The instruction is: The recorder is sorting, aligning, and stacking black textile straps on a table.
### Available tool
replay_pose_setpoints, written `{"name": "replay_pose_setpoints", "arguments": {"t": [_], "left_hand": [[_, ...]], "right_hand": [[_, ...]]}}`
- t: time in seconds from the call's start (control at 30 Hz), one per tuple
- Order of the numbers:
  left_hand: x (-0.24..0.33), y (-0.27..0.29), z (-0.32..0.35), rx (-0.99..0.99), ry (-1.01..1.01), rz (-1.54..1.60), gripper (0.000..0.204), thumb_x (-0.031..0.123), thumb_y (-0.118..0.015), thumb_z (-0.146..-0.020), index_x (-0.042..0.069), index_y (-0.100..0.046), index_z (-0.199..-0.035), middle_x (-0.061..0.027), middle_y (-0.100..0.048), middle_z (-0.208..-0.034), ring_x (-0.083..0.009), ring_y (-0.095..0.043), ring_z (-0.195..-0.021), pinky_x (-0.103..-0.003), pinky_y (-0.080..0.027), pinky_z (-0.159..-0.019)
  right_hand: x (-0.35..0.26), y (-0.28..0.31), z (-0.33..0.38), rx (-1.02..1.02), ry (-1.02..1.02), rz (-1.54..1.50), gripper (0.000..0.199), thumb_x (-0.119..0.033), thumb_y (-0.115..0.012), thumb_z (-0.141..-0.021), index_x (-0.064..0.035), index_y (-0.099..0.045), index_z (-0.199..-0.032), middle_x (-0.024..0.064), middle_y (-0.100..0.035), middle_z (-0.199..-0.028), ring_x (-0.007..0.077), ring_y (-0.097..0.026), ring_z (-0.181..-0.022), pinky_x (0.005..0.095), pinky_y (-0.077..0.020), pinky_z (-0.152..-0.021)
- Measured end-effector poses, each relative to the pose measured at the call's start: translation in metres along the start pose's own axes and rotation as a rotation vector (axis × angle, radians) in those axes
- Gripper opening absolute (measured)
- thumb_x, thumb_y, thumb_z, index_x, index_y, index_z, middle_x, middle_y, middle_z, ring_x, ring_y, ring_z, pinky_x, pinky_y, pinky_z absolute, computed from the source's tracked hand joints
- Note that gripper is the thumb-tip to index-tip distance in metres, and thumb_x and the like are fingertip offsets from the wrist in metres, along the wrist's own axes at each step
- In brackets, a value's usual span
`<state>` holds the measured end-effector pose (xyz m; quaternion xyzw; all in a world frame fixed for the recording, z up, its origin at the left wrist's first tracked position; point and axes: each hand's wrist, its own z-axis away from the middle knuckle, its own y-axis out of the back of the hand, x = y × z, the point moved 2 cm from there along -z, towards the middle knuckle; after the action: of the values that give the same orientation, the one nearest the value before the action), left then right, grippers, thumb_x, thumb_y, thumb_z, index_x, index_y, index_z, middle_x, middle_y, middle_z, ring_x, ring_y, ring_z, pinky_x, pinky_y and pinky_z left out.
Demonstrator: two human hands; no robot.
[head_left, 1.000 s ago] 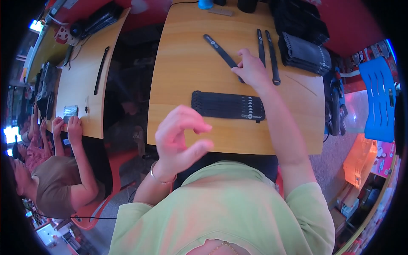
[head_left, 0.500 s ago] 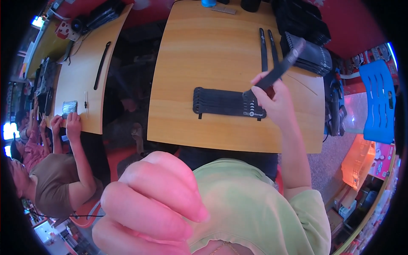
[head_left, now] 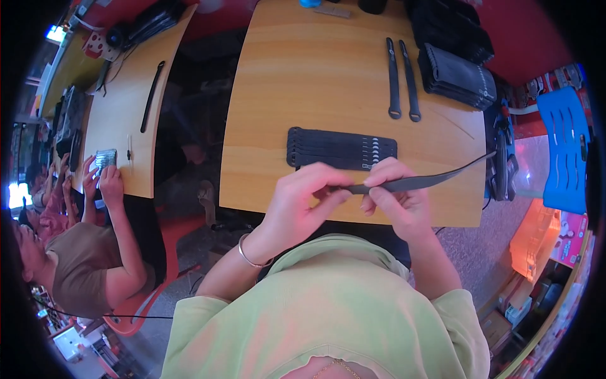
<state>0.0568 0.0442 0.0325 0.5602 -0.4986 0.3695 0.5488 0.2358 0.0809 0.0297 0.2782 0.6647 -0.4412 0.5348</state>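
Note:
A long black strap (head_left: 435, 181) is stretched between my two hands above the table's near edge. My left hand (head_left: 306, 199) pinches one end of it with bent fingers. Closer to the middle, my right hand (head_left: 401, 202) grips it between thumb and fingers, and the free tail rises to the right. Just beyond my hands lies a flat bundle of similar black straps (head_left: 334, 146), side by side with white marks near their right end. Two single straps, a left one (head_left: 393, 79) and a right one (head_left: 409, 82), lie farther back with their looped ends toward me.
The wooden table (head_left: 303, 76) carries a stack of strap bundles (head_left: 457, 76) and a black pile (head_left: 448, 28) at its back right. A blue slotted plastic panel (head_left: 562, 148) and an orange crate (head_left: 533, 243) stand at right. Leftward, a person (head_left: 88, 265) works at another table (head_left: 120, 132).
My left hand has come from close to the camera to the strap's end. My right hand has drawn the strap nearer me, away from the bundle, and the strap now lies nearly level.

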Motion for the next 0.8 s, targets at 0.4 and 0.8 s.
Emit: {"name": "replay_pose_setpoints", "arguments": {"t": [0.4,0.8], "left_hand": [[-0.063,0.023,0.030,0.130,0.260,0.104,0.020,-0.005,-0.054,-0.088,0.000,-0.066,-0.104,-0.0072,-0.057,-0.094,-0.0115,-0.062,-0.077,-0.019,-0.047,-0.063],[-0.100,0.036,0.021,0.365,0.437,0.094,0.010,0.000,-0.065,-0.084,-0.004,-0.062,-0.092,-0.0040,-0.064,-0.074,-0.0082,-0.063,-0.067,-0.020,-0.049,-0.061]], "right_hand": [[0.049,0.074,0.033,0.423,-0.080,0.093,0.009,-0.001,-0.061,-0.088,-0.0002,-0.061,-0.097,0.0030,-0.061,-0.080,0.0069,-0.058,-0.067,0.0202,-0.0486,-0.060],[0.064,0.074,0.026,0.447,-0.186,0.335,0.011,-0.001,-0.060,-0.089,-0.0020,-0.058,-0.100,-0.0006,-0.057,-0.081,0.0046,-0.054,-0.066,0.0175,-0.0450,-0.059]]}}
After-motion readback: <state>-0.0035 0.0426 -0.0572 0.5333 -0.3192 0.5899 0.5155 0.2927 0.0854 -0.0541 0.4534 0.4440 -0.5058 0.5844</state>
